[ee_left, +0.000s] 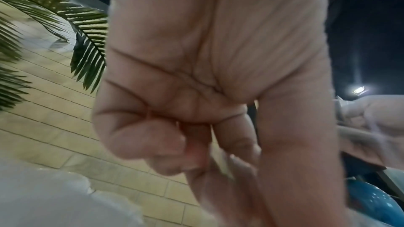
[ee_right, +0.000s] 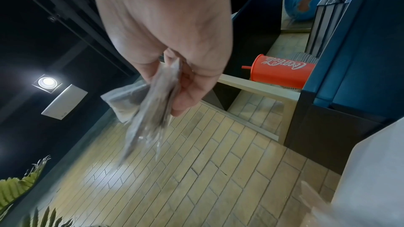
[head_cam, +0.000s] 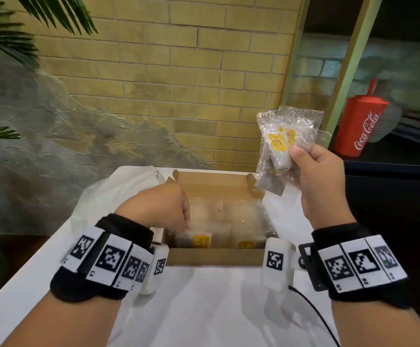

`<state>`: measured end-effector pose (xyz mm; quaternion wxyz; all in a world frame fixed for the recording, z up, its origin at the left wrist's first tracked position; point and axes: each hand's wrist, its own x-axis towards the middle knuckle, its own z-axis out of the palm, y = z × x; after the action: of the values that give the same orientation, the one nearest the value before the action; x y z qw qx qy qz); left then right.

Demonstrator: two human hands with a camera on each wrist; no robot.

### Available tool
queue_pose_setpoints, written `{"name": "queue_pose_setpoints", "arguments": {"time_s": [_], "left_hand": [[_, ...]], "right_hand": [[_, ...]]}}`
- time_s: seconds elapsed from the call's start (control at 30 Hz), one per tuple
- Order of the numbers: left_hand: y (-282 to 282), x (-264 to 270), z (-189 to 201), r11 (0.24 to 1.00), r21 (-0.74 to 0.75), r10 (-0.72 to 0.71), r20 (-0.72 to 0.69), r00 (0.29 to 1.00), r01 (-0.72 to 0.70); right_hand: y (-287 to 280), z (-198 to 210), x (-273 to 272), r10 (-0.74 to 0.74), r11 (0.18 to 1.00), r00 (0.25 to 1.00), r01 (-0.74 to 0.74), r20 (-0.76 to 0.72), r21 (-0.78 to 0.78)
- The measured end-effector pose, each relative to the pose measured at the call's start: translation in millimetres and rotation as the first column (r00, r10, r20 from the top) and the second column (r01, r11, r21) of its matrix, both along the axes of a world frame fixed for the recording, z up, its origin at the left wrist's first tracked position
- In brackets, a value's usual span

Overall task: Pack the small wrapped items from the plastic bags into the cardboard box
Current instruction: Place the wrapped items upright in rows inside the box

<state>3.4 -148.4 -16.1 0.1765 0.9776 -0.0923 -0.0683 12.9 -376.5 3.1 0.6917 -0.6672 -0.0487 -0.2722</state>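
Over the bench's far-right corner: right hand (head_cam: 321, 181) pinches clear packets (head_cam: 285, 146).
Risk: slick film slips, misses cardboard box (head_cam: 211, 256); left hand (head_cam: 163, 206) inside w/ curled fingers, grip unclear, may block drop.

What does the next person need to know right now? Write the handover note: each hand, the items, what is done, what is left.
Right hand: raised beside the box's right end, gripping a bunch of clear crinkled plastic packets with white, yellow-labelled items inside.
Left hand: down inside the open brown cardboard box at its left end, fingers curled; whether it holds anything cannot be told.
Done: the box already holds a layer of wrapped packets across its floor.
Left: set the right hand's bunch into the box, then check the white plastic bag lying left of the box; its contents are not visible.
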Motion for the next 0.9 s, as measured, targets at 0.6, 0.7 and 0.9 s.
{"name": "queue_pose_setpoints", "arguments": {"time_s": [0.6,0.7,0.9], "left_hand": [[-22.4,-9.2,12.2,0.548,-0.834,-0.119,-0.009,0.993,0.058],[-37.7,-13.7,7.3,0.325,-0.945,-0.263,-0.069,0.962,0.021],[-44.6,-11.4,5.1,0.126,-0.992,-0.234,-0.002,0.972,0.029]], "right_hand": [[35.4,-3.0,-12.7,0.210,0.972,0.973,-0.219,-0.101,-0.086],[49.6,-4.8,-18.9,0.335,0.936,0.933,-0.345,-0.128,-0.064],[47.2,-3.4,-22.4,0.416,0.884,0.895,-0.439,-0.163,-0.158]]}}
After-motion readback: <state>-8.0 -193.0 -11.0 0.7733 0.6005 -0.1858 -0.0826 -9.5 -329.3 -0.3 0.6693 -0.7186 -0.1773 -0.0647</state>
